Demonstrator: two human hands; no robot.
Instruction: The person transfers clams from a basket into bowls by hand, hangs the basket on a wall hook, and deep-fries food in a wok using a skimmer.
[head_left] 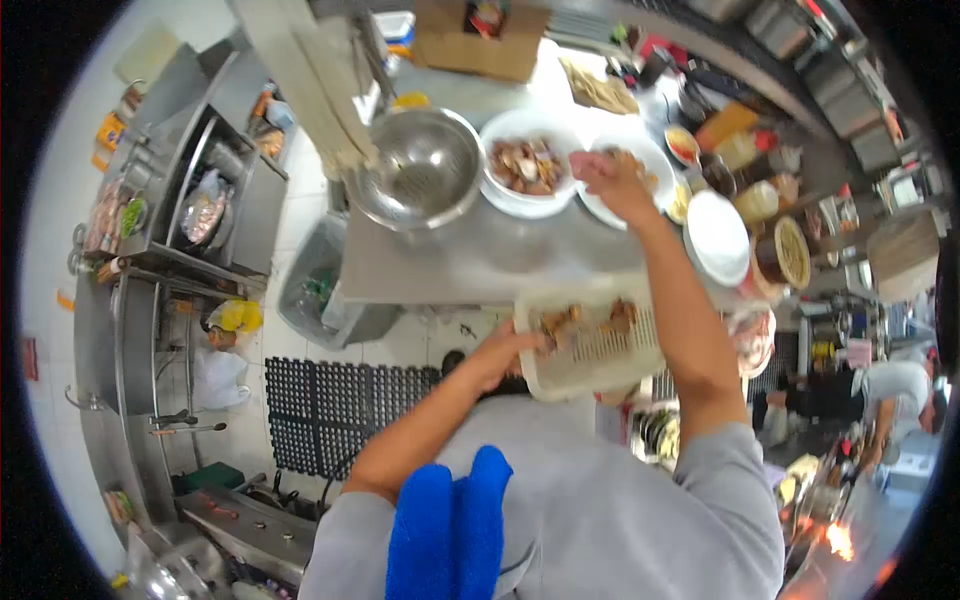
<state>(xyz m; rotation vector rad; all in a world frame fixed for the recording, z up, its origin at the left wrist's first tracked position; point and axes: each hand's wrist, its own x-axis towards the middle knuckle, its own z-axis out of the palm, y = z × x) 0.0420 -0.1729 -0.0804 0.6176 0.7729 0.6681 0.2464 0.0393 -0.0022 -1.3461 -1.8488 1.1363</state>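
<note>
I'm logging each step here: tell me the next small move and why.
Perhaps move the right hand from the middle white bowl to the basket: brown pieces lie inside it, and the left hand holds it at one end.

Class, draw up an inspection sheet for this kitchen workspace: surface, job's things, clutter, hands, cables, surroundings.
Surface: grey metal counter.
Job's things: cream perforated plastic basket, holding brown pieces; round white bowl of brown chunks.
Clutter: round silver metal colander, brown cardboard box.
Hands: left hand grips the basket; right hand over a second round white bowl, its grip unclear.
Cables: nothing seen clearly.
Surroundings: black perforated floor mat; orange flames; another person, far right.
</note>
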